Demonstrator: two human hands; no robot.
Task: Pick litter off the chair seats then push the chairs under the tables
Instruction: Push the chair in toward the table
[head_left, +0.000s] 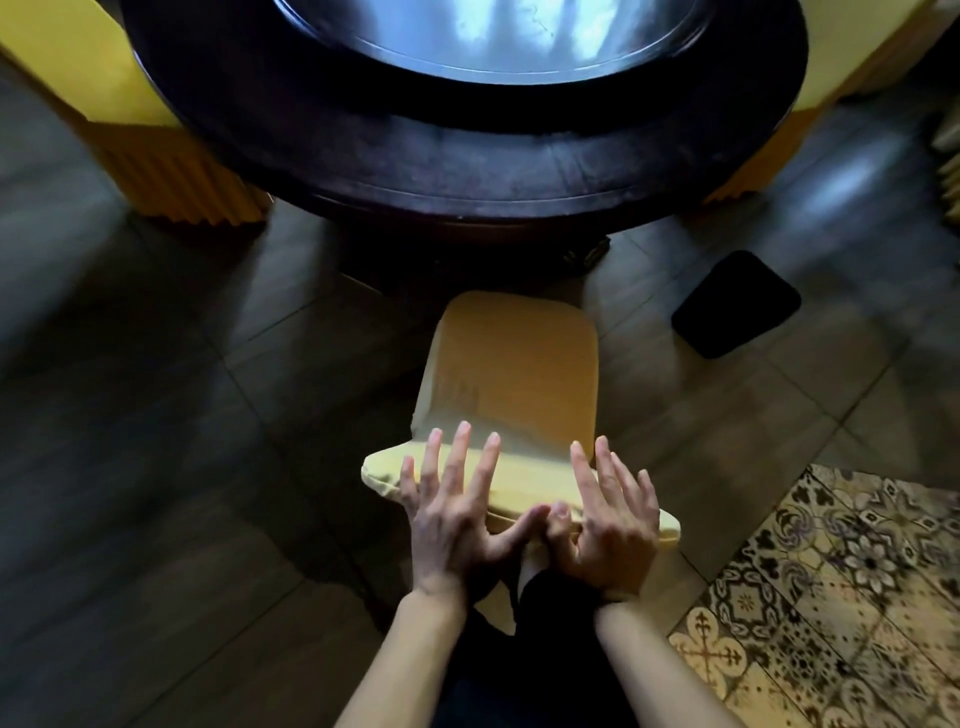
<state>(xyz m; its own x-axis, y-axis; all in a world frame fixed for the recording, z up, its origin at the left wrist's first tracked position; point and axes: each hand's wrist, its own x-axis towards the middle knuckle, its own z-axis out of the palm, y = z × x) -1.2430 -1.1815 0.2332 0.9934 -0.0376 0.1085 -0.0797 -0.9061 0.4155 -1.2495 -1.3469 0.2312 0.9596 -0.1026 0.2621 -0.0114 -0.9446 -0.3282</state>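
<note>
One chair (514, 364) in a plain mustard-yellow fabric cover, paler yellow along the top of the backrest. One counter (467, 171) of near-black dark brown wood with a silvery blue-grey reflective centre disc (493, 36); beside it a left chair (171, 176) and a right chair (841, 73) in the same yellow, with pleated orange-yellow skirts. The floor (156, 415) is plain dark grey-brown tile with thin pale joints; the patterned tiles (831, 597) at lower right are cream with black and purplish floral and cross motifs; one pad (735, 304), plain black.

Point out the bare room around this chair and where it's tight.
Wide bare floor lies left, between the chair and the next yellow chair. The seat is bare. Right, a narrower strip runs between seat and black pad. Crowded: the chair's top, under the left hand and right hand, and ahead at the table.
</note>
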